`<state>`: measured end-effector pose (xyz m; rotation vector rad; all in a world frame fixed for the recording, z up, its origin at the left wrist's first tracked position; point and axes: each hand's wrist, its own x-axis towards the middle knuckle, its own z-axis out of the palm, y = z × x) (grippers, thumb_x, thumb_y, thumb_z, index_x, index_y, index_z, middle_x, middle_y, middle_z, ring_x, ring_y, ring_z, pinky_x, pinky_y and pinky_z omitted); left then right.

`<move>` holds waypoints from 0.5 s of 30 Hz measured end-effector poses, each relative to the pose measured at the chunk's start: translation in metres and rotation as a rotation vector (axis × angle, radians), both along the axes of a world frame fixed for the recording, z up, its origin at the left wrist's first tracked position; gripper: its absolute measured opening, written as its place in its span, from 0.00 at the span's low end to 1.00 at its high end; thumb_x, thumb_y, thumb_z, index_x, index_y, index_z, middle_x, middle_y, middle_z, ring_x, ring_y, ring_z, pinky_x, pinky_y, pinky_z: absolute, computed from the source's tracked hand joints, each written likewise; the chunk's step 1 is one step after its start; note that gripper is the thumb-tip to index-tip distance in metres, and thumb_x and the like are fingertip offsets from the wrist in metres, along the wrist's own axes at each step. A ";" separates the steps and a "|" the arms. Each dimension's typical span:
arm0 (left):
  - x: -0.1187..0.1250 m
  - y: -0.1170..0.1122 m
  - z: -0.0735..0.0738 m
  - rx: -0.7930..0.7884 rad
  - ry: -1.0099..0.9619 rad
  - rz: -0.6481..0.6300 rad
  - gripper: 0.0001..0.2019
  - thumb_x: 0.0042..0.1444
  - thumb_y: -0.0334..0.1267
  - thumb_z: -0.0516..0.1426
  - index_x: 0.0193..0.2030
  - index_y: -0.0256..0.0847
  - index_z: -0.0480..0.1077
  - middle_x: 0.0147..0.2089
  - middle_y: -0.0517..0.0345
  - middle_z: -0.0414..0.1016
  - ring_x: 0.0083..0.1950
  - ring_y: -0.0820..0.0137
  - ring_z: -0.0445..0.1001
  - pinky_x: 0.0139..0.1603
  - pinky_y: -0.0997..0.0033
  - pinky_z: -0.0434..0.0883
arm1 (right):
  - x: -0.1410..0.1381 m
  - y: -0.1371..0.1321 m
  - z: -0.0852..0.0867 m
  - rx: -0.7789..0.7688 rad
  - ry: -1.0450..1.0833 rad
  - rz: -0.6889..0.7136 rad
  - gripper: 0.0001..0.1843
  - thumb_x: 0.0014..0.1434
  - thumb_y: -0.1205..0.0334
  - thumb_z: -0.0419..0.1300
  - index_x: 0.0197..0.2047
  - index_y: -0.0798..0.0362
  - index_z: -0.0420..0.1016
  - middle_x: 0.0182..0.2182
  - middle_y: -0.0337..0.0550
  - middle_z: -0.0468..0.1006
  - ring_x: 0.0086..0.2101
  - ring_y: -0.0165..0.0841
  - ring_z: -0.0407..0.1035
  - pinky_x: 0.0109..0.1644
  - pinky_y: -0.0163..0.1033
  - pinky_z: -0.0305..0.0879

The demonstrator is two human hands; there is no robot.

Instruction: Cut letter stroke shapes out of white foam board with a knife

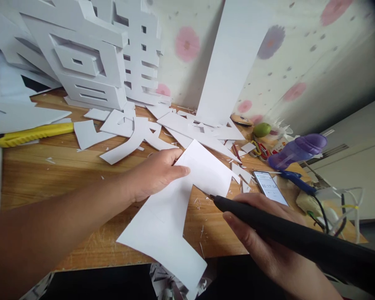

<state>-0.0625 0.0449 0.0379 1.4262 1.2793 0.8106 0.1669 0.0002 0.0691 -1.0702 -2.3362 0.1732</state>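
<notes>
My left hand [159,171] grips a white foam board piece [167,214], thumb on its top face and the other fingers mostly hidden at and under its edge. The piece has an angular outline with a notch on its right side, and its lower end overhangs the table's front edge. In my right hand [268,237] is a thick black pen-shaped cutting tool [256,214], held slantwise. Its thin tip meets the notched edge of the board; whether it bites into the board I cannot tell.
White board offcuts [187,127] litter the wooden table [90,175]. A yellow utility knife [34,134] lies left. Cut-out white board structures [81,62] stand behind. At right are a phone [269,187], a purple bottle [296,151], red-handled scissors [262,151], a blue-handled tool [298,182] and cables.
</notes>
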 end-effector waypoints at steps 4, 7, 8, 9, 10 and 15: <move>0.001 0.000 -0.001 0.016 -0.021 -0.006 0.11 0.54 0.40 0.56 0.44 0.45 0.73 0.45 0.61 0.80 0.45 0.61 0.77 0.42 0.67 0.69 | -0.004 -0.001 0.001 0.014 0.019 -0.016 0.09 0.61 0.58 0.58 0.30 0.51 0.71 0.23 0.34 0.77 0.21 0.26 0.72 0.25 0.29 0.64; 0.001 0.000 -0.002 0.018 -0.011 -0.011 0.10 0.55 0.39 0.56 0.43 0.46 0.73 0.44 0.63 0.80 0.45 0.61 0.77 0.42 0.68 0.69 | -0.005 -0.002 0.000 0.028 0.010 -0.027 0.10 0.62 0.58 0.58 0.30 0.51 0.71 0.23 0.35 0.77 0.21 0.26 0.72 0.24 0.30 0.64; 0.001 0.000 -0.002 0.019 -0.012 -0.017 0.11 0.55 0.39 0.56 0.44 0.46 0.73 0.44 0.63 0.80 0.45 0.62 0.77 0.42 0.68 0.69 | -0.005 -0.002 0.000 0.029 0.003 -0.022 0.09 0.62 0.59 0.58 0.30 0.51 0.71 0.23 0.35 0.77 0.21 0.26 0.71 0.24 0.30 0.64; 0.001 0.000 -0.002 0.023 -0.017 -0.022 0.11 0.55 0.39 0.56 0.44 0.46 0.73 0.44 0.63 0.80 0.45 0.62 0.77 0.42 0.68 0.69 | -0.005 -0.002 -0.001 0.033 -0.005 -0.012 0.09 0.62 0.59 0.57 0.31 0.51 0.71 0.23 0.35 0.77 0.21 0.27 0.71 0.25 0.30 0.64; 0.001 0.000 -0.003 0.027 -0.023 -0.026 0.11 0.55 0.38 0.56 0.45 0.46 0.73 0.44 0.63 0.80 0.44 0.63 0.76 0.42 0.68 0.69 | -0.006 -0.002 -0.001 0.041 -0.015 0.000 0.08 0.62 0.59 0.57 0.32 0.51 0.71 0.23 0.35 0.77 0.21 0.27 0.71 0.25 0.30 0.64; 0.002 0.000 -0.004 0.044 -0.028 -0.030 0.11 0.55 0.38 0.55 0.45 0.44 0.72 0.44 0.62 0.80 0.44 0.62 0.76 0.42 0.67 0.69 | -0.008 -0.001 -0.001 0.055 -0.018 0.009 0.07 0.62 0.59 0.57 0.33 0.52 0.71 0.23 0.35 0.77 0.20 0.27 0.71 0.24 0.30 0.63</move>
